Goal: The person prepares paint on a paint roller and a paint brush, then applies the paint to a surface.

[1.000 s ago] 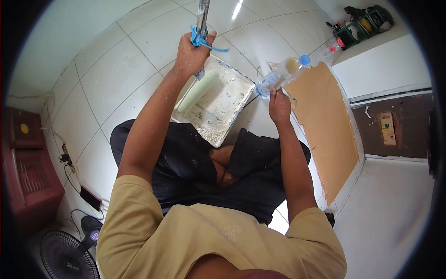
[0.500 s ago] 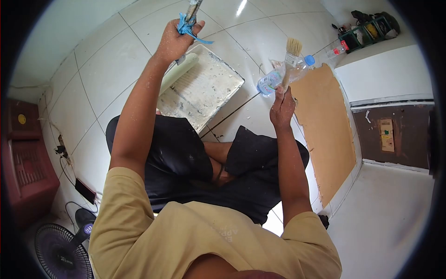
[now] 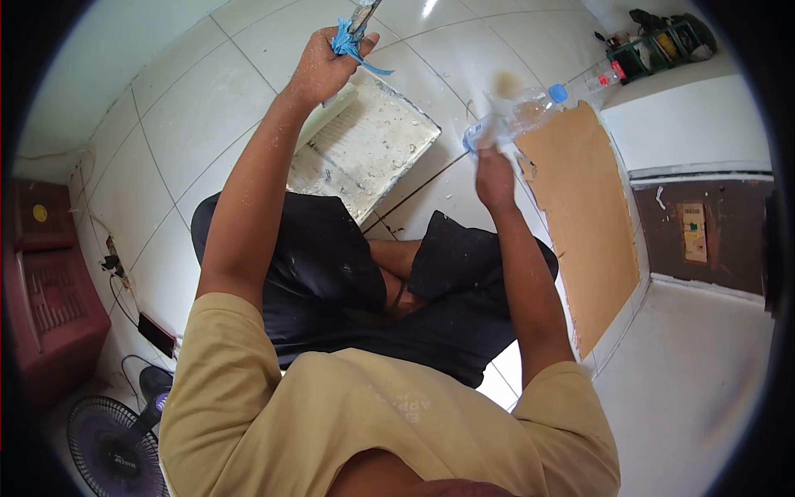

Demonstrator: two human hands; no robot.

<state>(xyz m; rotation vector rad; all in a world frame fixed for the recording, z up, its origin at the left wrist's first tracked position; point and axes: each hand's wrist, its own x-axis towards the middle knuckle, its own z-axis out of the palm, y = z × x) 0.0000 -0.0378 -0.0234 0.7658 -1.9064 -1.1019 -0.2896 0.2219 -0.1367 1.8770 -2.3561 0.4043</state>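
Observation:
My left hand (image 3: 321,70) is wrapped round the handle of a paint roller, where a blue strip (image 3: 349,45) is tied to the pole (image 3: 363,15). Below that hand, the pale roller sleeve (image 3: 328,114) lies along the left side of a paint-crusted tray (image 3: 402,166). A paintbrush (image 3: 505,85), smeared by motion, is gripped in my right hand (image 3: 495,176), bristles pointing away from me. Just beyond the right hand, a clear plastic bottle with a blue cap (image 3: 557,94) lies on the floor, partly hidden behind the brush.
A brown cardboard sheet (image 3: 584,224) covers the floor at my right, beside a white ledge (image 3: 687,124). Farther back are a red-capped bottle (image 3: 609,76) and a green crate (image 3: 662,50). To the left stand a fan (image 3: 116,447), cables and a maroon plastic piece (image 3: 58,273).
The paintbrush has swung slightly left and toward me, and is now blurred. My left hand keeps its hold on the roller handle. The whole view has shifted slightly.

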